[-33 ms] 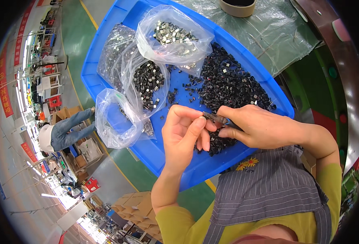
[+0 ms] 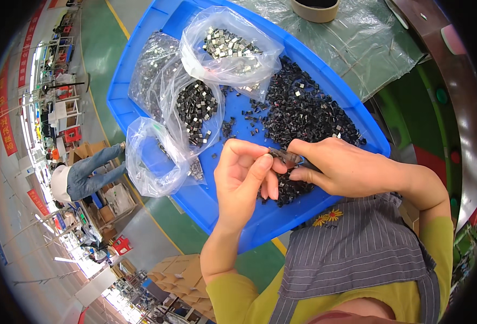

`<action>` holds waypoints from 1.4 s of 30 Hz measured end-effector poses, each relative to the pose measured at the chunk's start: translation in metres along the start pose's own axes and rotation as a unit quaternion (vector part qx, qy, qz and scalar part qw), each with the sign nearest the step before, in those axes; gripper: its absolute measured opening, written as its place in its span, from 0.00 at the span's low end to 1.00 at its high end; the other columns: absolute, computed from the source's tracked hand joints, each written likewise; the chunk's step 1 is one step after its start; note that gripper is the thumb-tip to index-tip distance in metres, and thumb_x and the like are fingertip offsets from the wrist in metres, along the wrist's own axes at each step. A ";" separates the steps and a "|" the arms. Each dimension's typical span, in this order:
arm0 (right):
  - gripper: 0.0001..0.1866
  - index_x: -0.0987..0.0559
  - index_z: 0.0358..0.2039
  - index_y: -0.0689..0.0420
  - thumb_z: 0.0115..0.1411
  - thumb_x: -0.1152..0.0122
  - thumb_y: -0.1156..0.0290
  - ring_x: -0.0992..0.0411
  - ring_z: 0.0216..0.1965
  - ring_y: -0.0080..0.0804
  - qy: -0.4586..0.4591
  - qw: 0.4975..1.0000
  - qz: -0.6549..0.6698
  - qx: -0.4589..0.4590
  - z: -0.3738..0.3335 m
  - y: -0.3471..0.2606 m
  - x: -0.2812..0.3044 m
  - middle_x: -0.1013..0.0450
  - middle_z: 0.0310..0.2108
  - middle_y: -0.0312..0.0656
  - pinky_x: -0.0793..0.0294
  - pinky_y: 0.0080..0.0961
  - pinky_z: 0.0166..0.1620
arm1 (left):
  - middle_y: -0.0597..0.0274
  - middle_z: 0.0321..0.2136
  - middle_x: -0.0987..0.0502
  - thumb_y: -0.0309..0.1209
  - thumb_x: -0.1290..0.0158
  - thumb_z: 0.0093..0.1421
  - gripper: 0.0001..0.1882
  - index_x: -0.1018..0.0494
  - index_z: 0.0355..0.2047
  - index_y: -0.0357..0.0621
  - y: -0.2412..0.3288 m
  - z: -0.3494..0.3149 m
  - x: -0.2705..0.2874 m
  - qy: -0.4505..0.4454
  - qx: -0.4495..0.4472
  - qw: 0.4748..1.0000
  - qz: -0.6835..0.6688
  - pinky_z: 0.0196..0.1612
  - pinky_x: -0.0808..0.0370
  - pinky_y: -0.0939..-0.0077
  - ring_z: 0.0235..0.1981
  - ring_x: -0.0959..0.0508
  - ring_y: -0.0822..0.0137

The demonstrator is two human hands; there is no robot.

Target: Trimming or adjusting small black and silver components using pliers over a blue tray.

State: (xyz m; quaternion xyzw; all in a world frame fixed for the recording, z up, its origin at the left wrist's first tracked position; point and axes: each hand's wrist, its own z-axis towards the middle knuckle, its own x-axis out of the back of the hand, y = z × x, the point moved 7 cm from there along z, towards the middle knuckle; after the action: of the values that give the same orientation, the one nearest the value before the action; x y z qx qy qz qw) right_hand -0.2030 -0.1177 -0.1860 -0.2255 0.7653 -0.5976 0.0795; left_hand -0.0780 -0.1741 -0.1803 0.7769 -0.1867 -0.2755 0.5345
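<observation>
Over the near part of a blue tray [image 2: 298,221], my two hands meet. My right hand [image 2: 346,167] is closed round a small pair of pliers or cutters [image 2: 289,157], whose metal jaws point left. Thumb and forefinger of my left hand [image 2: 244,178] pinch a small dark piece [image 2: 273,153] at the jaws; its exact kind is too small to make out. Beneath and beyond my hands lies a heap of small black parts [image 2: 314,110]. Clear plastic bags stand to the left in the tray: one holds silvery square pieces [image 2: 230,46], another dark pieces with metal faces [image 2: 197,105].
A nearer clear bag [image 2: 154,162] gapes open at the tray's left side. Clear sheeting [image 2: 357,48] covers the surface beyond the tray, with a tan roll [image 2: 315,9] on it. Far left, a person [image 2: 84,175] stands by shelves and cardboard boxes.
</observation>
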 end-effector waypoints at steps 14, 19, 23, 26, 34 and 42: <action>0.13 0.32 0.40 0.63 0.63 0.46 0.66 0.29 0.25 0.57 0.011 0.995 0.097 0.003 -0.002 -0.002 0.002 0.31 0.17 0.54 0.33 0.43 0.29 | 0.52 0.26 0.23 0.14 0.43 0.51 0.11 0.28 0.36 0.34 0.031 -0.015 -0.014 0.048 -0.318 0.840 0.437 0.24 0.26 0.73 0.22 0.22 0.57; 0.13 0.32 0.40 0.63 0.62 0.45 0.67 0.27 0.28 0.57 0.075 0.995 -0.039 0.049 -0.002 0.001 0.005 0.29 0.19 0.55 0.32 0.46 0.31 | 0.55 0.25 0.23 0.27 0.54 0.66 0.11 0.32 0.47 0.35 0.024 -0.005 -0.005 0.012 -0.184 0.927 0.326 0.20 0.31 0.83 0.19 0.24 0.72; 0.13 0.32 0.40 0.62 0.61 0.45 0.67 0.27 0.30 0.58 0.083 0.991 -0.051 0.092 -0.002 -0.005 0.004 0.29 0.21 0.56 0.32 0.47 0.31 | 0.59 0.23 0.24 0.36 0.61 0.70 0.18 0.39 0.54 0.37 0.001 0.003 -0.007 -0.064 0.026 0.998 0.003 0.18 0.38 0.88 0.16 0.29 0.78; 0.12 0.32 0.40 0.62 0.61 0.45 0.68 0.28 0.29 0.58 0.080 0.994 -0.040 0.056 -0.001 -0.004 0.005 0.28 0.23 0.57 0.31 0.47 0.31 | 0.61 0.22 0.26 0.33 0.58 0.69 0.17 0.38 0.55 0.38 0.001 -0.001 -0.014 -0.101 0.020 0.994 -0.029 0.18 0.39 0.89 0.15 0.31 0.79; 0.11 0.31 0.40 0.63 0.61 0.46 0.69 0.27 0.31 0.57 0.046 0.996 0.035 0.062 0.001 -0.005 0.004 0.27 0.25 0.56 0.31 0.45 0.32 | 0.57 0.27 0.24 0.21 0.59 0.67 0.13 0.34 0.51 0.36 0.015 -0.008 -0.019 -0.074 -0.114 0.986 0.093 0.22 0.31 0.86 0.19 0.29 0.78; 0.10 0.30 0.40 0.63 0.62 0.47 0.70 0.27 0.33 0.56 0.040 0.996 0.032 0.067 -0.001 -0.005 0.005 0.26 0.27 0.56 0.30 0.43 0.34 | 0.59 0.27 0.23 0.27 0.59 0.69 0.15 0.38 0.54 0.37 0.014 -0.011 -0.015 -0.054 -0.099 0.989 0.096 0.20 0.38 0.88 0.20 0.29 0.79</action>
State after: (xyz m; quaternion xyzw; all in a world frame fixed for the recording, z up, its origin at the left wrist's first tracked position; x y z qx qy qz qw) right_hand -0.2065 -0.1201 -0.1800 -0.1712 0.7326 -0.6535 0.0830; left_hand -0.0831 -0.1623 -0.1603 0.6823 -0.2611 -0.2818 0.6220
